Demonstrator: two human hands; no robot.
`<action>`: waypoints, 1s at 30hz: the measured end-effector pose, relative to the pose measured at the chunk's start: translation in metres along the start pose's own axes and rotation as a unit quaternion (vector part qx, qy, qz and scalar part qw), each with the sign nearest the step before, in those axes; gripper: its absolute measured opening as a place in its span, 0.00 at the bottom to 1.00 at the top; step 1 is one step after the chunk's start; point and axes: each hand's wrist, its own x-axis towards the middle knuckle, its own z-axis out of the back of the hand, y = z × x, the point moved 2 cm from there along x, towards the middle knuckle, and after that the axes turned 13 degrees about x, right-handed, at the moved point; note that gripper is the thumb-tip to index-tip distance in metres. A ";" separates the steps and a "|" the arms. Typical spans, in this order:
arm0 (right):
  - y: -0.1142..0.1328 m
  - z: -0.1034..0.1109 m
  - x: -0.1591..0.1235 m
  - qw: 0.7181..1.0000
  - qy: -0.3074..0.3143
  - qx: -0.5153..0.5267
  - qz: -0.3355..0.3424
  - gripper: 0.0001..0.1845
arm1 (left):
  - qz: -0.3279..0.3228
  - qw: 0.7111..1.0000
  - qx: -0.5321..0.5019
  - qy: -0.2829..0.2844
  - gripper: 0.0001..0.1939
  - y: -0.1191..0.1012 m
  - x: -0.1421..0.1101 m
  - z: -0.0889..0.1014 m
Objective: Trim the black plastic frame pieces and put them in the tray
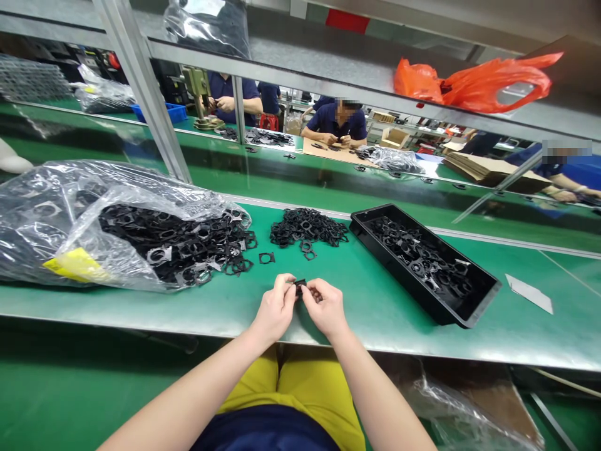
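Both my hands meet near the front edge of the green bench (188, 307). My left hand (278, 305) and my right hand (325, 305) pinch a small black plastic part (300, 285) between their fingertips; most of it is hidden by the fingers. Just beyond them lies a single square black frame with a round hole (267, 257). Farther back is a heap of black ring-shaped parts (307, 227). To the left, a clear plastic bag (117, 188) spills black square frames (188, 244). A long black tray (399, 275) on the right holds more black parts (417, 250).
A white card (529, 293) lies right of the tray. Metal posts (141, 88) and a shelf with red plastic bags (493, 81) stand over the bench. Beyond, a co-worker (335, 122) sits at another line. Below the bench at right is a plastic-covered carton (479, 401).
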 end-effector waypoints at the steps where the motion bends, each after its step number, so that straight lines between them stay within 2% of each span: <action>1: 0.000 0.000 0.000 1.000 0.000 0.001 0.001 0.10 | -0.003 1.000 0.006 -0.002 0.09 0.000 0.000 0.000; 14: 0.008 0.004 -0.001 0.998 0.003 0.054 0.032 0.06 | -0.035 0.998 0.030 -0.052 0.07 0.004 -0.006 0.001; 30: 0.012 0.004 -0.001 0.995 0.014 0.071 0.072 0.05 | -0.064 0.994 0.043 -0.077 0.06 0.007 -0.007 0.002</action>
